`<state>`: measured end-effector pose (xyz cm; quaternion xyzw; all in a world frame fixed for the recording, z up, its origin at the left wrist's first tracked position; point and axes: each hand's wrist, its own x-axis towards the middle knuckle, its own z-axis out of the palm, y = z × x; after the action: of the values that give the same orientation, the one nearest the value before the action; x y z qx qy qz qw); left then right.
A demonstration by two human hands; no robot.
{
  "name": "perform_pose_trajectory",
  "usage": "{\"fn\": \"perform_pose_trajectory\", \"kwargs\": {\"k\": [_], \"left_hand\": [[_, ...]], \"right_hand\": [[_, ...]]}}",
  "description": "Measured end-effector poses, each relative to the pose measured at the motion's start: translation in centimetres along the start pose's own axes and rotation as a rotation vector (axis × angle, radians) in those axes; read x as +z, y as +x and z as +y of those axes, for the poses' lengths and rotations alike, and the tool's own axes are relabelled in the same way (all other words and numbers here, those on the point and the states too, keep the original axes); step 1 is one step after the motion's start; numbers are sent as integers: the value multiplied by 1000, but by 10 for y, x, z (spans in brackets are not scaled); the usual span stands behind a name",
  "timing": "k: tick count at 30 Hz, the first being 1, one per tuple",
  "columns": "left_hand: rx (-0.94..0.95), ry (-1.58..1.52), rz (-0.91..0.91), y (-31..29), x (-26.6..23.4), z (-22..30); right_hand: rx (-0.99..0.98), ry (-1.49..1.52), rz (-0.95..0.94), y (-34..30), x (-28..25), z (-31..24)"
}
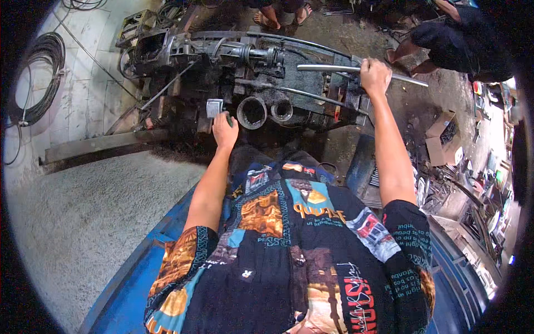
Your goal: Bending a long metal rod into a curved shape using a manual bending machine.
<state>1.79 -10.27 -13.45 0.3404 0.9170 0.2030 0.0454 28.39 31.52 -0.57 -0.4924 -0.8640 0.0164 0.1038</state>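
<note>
My right hand (376, 78) is closed around a long, shiny metal rod (328, 68), held slanting over the right end of a dark, greasy machine (222, 53). The rod's other end sticks out past my hand to the right. My left hand (225, 132) sits curled at the machine's near side, just below a small grey box (214, 107). Something dark green shows by its thumb, but what the fingers hold is mostly hidden. Beside that hand are two round metal cylinders (252, 113) with open ends. More rods (311, 94) lie along the machine's bed.
Coiled black cable (41, 78) hangs at the left wall. A metal beam (100, 146) runs from the machine's left side. An open cardboard box (442, 139) and piled scrap metal lie at right. One person crouches (456, 42) at far right; another's feet (267, 21) are beyond the machine.
</note>
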Motion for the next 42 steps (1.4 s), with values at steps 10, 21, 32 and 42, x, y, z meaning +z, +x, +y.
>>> {"fn": "perform_pose_trajectory", "kwargs": {"k": [10, 21, 32, 42], "left_hand": [[-603, -398, -349, -15, 99, -114], [-978, -980, -399, 40, 8, -30], [-491, 254, -579, 48, -29, -4], [115, -193, 31, 191, -55, 92]], "right_hand": [[5, -118, -35, 5, -3, -21], [61, -80, -24, -3, -3, -9], [257, 692, 551, -76, 10, -1], [586, 1339, 274, -43, 153, 97]]}}
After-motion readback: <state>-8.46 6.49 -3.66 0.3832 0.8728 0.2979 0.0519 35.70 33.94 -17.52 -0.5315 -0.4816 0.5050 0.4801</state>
